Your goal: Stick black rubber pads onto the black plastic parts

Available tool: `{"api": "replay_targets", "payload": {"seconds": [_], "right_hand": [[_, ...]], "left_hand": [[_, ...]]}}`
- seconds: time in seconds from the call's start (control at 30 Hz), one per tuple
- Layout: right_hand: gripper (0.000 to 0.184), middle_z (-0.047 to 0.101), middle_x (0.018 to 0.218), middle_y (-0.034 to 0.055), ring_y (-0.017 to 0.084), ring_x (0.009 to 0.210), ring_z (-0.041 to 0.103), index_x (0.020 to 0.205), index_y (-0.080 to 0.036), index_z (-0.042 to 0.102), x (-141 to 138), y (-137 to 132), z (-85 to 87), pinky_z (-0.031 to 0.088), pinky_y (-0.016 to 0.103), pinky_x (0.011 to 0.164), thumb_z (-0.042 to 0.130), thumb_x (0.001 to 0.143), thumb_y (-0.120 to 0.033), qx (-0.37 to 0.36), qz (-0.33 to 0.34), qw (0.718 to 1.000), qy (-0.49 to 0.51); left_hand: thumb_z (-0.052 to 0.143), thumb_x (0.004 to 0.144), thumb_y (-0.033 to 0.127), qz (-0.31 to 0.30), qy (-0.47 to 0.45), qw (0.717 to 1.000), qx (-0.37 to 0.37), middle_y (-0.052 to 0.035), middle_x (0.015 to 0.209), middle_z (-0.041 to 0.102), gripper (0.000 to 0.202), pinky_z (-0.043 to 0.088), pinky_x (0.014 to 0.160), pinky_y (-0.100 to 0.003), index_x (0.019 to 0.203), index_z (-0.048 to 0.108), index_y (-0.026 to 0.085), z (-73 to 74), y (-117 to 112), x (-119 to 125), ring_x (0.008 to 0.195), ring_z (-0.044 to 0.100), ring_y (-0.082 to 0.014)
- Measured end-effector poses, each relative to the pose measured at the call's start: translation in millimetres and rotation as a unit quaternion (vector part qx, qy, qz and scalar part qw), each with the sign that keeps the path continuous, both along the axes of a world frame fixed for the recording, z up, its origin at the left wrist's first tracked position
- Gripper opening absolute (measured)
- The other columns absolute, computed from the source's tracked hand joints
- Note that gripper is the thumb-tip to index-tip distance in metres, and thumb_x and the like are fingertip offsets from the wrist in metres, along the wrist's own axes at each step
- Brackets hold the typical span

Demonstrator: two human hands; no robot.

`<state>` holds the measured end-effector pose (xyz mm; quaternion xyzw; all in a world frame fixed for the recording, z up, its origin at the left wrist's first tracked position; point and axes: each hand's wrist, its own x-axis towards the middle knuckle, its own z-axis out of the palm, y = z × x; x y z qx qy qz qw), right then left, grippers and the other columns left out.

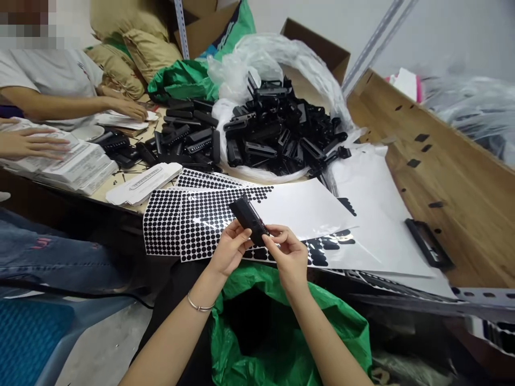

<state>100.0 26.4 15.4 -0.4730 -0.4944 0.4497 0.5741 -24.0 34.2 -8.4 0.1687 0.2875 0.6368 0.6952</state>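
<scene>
Between my two hands, over the near edge of the table, is a black oblong plastic part (250, 219) tilted on a slant. My left hand (232, 247) pinches its lower left side with thumb and fingers. At its lower right end my right hand (286, 252) has closed thumb and fingertips on it. Under and behind it lie white sheets of round black stickers (205, 220), many dots still on the left side. Larger black stickers (321, 251) show on another sheet to the right. An open green sack (298, 343) stands below my hands.
A heap of black plastic parts (277, 128) fills a clear bag at the back. Flat white cartons (145, 184) lie at left, beside stacked cartons (76, 161) under a co-worker's hand (36, 142). A wooden board (442, 177) borders the right, with a black frame (428, 244) against it.
</scene>
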Motion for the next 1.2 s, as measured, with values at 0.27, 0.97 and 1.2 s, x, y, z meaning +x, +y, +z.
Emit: {"api": "replay_targets", "payload": {"seconds": [0.27,0.97,1.2], "right_hand": [[0.041,0.061,0.104,0.0015,0.021,0.093,0.068,0.078,-0.023,0.058,3,3,-3.2,0.056,0.033,0.078,0.09,0.054,-0.032,0.003,-0.046,0.998,0.031],[0.058,0.059,0.136,0.0036,0.024,0.128,0.054,0.136,-0.031,0.051,23,2,-0.5,0.042,0.043,0.11,0.069,0.082,-0.042,-0.081,0.261,0.962,-0.01],[0.042,0.064,0.122,0.0055,0.023,0.115,0.06,0.129,-0.027,0.053,9,-11,1.5,0.045,0.04,0.106,0.058,0.09,-0.043,-0.019,0.188,0.975,-0.115]], "left_hand": [[0.091,0.055,0.027,-0.068,-0.011,0.998,-0.007,-0.0004,0.085,0.075,0.038,0.055,0.067,-0.021,0.087,0.072,0.018,3.5,0,0,0.076,0.069,-0.0125],[0.089,0.061,0.029,-0.101,-0.009,0.995,-0.014,-0.0007,0.085,0.073,0.042,0.056,0.063,-0.021,0.095,0.068,0.017,8.1,-11,-1,0.072,0.069,-0.0122],[0.089,0.061,0.029,-0.073,-0.012,0.997,-0.026,-0.0038,0.083,0.075,0.039,0.055,0.066,-0.021,0.091,0.068,0.016,11.4,-16,-3,0.071,0.071,-0.0139]]}}
